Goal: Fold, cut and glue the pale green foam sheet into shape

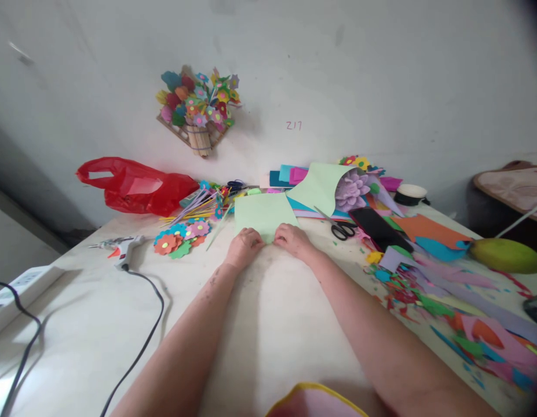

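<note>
A pale green sheet [265,211] lies on the table in front of me, its near edge between my two hands. My left hand [245,248] is closed on the sheet's near left edge, fingers curled and pressed together. Close beside it on the right, my right hand [293,240] pinches the same near edge. A narrow gap separates the two hands. Left of the sheet lie flower cutouts [181,236] in several colours and a thin pale green strip [218,227]. Black-handled scissors [343,230] rest to the right.
A glue gun [128,252] with a black cord and a power strip [27,289] are on the left. Behind are a red bag [142,188] and a green-wrapped purple flower [352,191]. A phone [378,229], coloured scraps [442,307] and a green-yellow fruit [507,255] occupy the right.
</note>
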Tool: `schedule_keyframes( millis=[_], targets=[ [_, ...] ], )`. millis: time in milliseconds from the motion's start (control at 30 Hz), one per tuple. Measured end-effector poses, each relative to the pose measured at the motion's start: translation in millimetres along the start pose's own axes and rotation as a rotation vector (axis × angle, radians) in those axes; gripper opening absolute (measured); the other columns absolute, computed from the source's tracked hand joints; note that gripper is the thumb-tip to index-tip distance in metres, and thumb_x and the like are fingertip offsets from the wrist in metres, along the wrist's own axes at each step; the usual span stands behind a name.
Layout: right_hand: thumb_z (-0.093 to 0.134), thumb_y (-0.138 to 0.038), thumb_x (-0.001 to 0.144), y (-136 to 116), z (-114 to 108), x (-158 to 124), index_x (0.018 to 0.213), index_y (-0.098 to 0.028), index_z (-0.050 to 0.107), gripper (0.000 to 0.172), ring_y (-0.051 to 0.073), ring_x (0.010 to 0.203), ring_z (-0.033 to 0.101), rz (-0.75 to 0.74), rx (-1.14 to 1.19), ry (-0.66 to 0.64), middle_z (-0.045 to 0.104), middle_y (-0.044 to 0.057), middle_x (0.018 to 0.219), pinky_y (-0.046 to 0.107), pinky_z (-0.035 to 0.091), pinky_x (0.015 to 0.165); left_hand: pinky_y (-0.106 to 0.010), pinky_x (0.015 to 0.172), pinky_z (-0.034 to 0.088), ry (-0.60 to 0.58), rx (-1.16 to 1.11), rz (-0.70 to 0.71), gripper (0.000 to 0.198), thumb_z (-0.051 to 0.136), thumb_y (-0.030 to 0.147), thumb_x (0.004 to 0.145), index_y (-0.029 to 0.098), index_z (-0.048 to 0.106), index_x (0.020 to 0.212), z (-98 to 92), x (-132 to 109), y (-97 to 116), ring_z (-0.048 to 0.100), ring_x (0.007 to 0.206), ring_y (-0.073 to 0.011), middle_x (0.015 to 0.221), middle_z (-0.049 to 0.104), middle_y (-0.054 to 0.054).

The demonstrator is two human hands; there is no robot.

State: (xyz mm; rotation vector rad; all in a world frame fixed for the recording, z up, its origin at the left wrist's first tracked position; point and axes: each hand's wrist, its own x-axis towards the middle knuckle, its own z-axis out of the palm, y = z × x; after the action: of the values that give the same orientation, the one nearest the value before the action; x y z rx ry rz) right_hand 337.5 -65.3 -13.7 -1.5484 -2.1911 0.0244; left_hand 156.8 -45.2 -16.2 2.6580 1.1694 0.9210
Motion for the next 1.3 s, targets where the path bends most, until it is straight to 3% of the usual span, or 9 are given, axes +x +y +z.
schedule_keyframes(
  millis=[300,733,1300],
  targets=[
    [0.056,-0.023,0.074,3.5,8.4,3.2,0.067,-0.018,0.059,0.01,0.012,0.082,0.05,0.017,0.039,0.029,0.057,0.002,0.087,0.023,0.036,0.072,-0.026,0.071,0.043,0.029,-0.047,-0.023,0.005,0.053,0.017,0.07,0.018,0.055,0.066,7.0,1.4,-6.6,0.051,0.077,-0.0134,0.08,0.058,-0.003],
    [0.053,-0.03,0.077,-2.2,6.0,4.7,0.071,-0.018,0.061,0.016,0.013,0.085,0.05,0.075,-0.077,-0.013,0.055,0.004,0.092,0.024,0.036,0.074,-0.03,0.078,0.041,0.016,0.169,-0.028,0.007,0.049,0.02,0.073,0.017,0.056,0.07,6.8,1.4,-2.9,0.048,0.084,-0.0163,0.09,0.057,-0.006],
    [0.056,-0.043,0.072,-14.1,2.5,7.7,0.064,-0.019,0.061,0.026,0.016,0.081,0.051,0.206,-0.09,-0.032,0.055,0.006,0.088,0.027,0.035,0.07,-0.036,0.075,0.037,0.016,0.267,-0.158,0.011,0.052,0.028,0.072,0.019,0.056,0.068,1.2,-0.9,7.6,0.044,0.093,-0.0224,0.098,0.056,-0.006]
  ],
)
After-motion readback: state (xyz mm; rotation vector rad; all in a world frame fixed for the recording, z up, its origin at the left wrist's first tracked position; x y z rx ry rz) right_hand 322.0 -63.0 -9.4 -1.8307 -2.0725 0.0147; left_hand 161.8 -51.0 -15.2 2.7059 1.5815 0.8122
